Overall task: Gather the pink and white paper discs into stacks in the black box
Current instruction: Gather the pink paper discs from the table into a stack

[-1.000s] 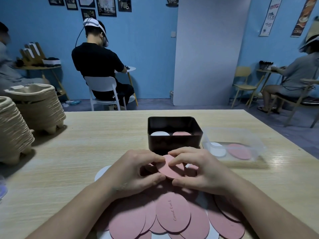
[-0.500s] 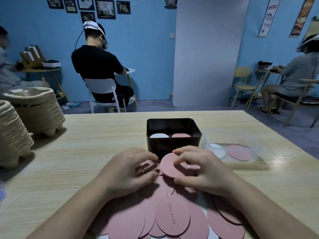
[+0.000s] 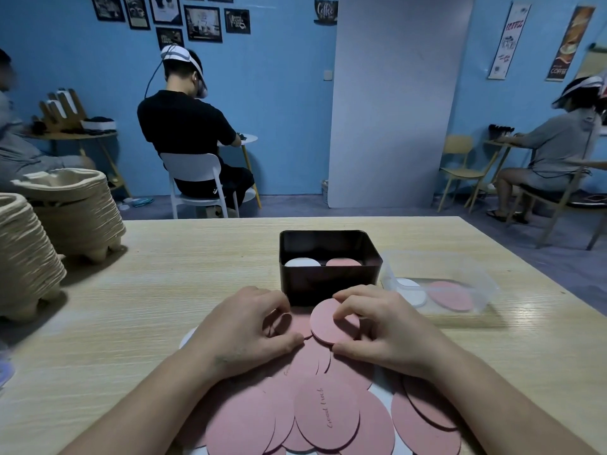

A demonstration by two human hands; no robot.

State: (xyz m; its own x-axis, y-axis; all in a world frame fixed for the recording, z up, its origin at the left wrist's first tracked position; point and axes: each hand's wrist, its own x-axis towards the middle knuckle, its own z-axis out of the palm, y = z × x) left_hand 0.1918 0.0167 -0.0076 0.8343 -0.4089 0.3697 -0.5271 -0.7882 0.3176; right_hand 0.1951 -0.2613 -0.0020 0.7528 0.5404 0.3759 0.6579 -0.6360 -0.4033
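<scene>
A pile of pink and white paper discs (image 3: 325, 412) lies spread on the table in front of me. My right hand (image 3: 381, 326) pinches a small stack of pink discs (image 3: 323, 321) between thumb and fingers, just in front of the black box (image 3: 328, 284). My left hand (image 3: 249, 326) has curled fingers resting on another pink disc (image 3: 279, 323) at the pile's far edge. Inside the box lie a white stack (image 3: 302, 262) on the left and a pink stack (image 3: 343, 262) on the right.
A clear plastic box (image 3: 460, 274) to the right of the black box holds a white disc and a pink disc. Two tall stacks of paper pulp trays (image 3: 69, 215) stand at the table's left. Other people sit at tables behind.
My hands have separated slightly: the right keeps the pink stack, the left has come off it and lowered onto a disc in the pile. The view has tilted down a little.
</scene>
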